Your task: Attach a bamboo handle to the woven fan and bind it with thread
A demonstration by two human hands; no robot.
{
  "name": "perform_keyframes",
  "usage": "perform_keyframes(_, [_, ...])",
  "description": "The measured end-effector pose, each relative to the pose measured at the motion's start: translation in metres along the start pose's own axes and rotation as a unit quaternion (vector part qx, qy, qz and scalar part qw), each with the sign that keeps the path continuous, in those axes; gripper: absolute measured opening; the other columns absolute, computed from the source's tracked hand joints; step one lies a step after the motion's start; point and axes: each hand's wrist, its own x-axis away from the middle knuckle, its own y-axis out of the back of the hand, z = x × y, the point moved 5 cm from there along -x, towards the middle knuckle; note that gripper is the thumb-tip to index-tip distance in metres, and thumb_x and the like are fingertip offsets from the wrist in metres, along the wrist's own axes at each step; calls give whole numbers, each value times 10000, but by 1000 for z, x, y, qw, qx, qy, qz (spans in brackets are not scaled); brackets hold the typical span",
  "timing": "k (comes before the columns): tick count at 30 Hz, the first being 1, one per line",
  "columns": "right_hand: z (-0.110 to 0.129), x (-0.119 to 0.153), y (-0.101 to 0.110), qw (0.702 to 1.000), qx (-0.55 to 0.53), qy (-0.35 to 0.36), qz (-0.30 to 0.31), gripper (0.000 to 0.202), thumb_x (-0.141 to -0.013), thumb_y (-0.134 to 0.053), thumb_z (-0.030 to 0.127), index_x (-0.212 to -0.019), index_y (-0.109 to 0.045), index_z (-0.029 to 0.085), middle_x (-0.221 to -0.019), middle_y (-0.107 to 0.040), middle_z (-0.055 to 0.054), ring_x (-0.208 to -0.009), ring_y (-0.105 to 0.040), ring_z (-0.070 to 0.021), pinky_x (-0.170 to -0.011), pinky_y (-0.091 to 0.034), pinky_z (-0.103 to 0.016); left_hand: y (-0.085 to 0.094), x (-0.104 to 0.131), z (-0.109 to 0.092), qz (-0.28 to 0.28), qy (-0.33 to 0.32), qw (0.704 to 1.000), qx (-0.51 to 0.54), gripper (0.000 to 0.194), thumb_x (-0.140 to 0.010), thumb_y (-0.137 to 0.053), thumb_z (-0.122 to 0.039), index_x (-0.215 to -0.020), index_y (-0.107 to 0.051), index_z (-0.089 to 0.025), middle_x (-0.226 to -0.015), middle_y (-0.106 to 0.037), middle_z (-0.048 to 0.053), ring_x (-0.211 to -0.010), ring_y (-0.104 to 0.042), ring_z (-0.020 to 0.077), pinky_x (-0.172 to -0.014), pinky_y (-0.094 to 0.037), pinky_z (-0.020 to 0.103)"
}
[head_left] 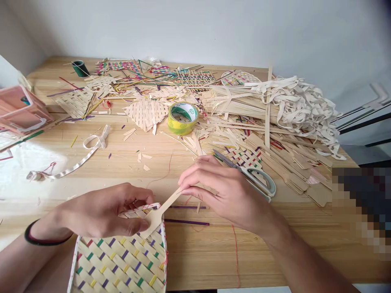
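Observation:
At the table's front edge lies a woven bamboo fan panel (pixel 122 260) with coloured strips and a white bound rim. My left hand (pixel 106 209) is closed at its top corner, the thumb pressing the wide end of a flat wooden handle (pixel 166 205) onto the weave. The handle slants up to the right across the rim. Its narrow end sits pinched between the thumb and fingers of my right hand (pixel 216 187). Red thread (pixel 235 252) trails over the table from near the panel. Purple strips (pixel 187 222) lie beside the rim. My left fingertips are partly hidden.
Scissors (pixel 253 175) lie just beyond my right hand. A tape roll (pixel 183 118) stands mid-table. Bamboo strips (pixel 241 101), wooden handles (pixel 293 175) and a heap of white ribbon (pixel 305 101) cover the right. A pink basket (pixel 24 108) and a ribbon piece (pixel 77 162) are left.

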Motion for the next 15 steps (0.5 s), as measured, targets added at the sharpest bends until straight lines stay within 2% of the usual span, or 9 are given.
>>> perform_keyframes(7, [-2,-1,-5,998,44,21,-35,136,-1079,-723,120,-982,-703,212,-961,-820,-24,-905,-760,-177,-1044,-515,-395,1,-1,2,6,-9,1000,7,293,-984,-698,-510,-1018,-745,-222,-872,-691,15,-775,-594,197,-668,-463,262])
perform_keyframes(11, [-6,-1,-5,994,90,3,-56,144,-1069,-731,132,-955,-725,218,-1089,-815,-66,-1036,-746,-220,-1042,-527,-423,0,-2,6,9,-4,999,40,348,-1001,-697,-561,-1025,-746,-217,-875,-682,21,-773,-572,198,-667,-447,273])
perform_keyframes(15, [-8,0,-1,992,108,-20,-68,153,-1080,-699,133,-974,-745,232,-1136,-785,-81,-1049,-731,-233,-995,-563,-427,-2,-4,9,10,-14,996,88,326,-1047,-691,-536,-1033,-724,-212,-871,-658,15,-773,-577,186,-669,-452,266])
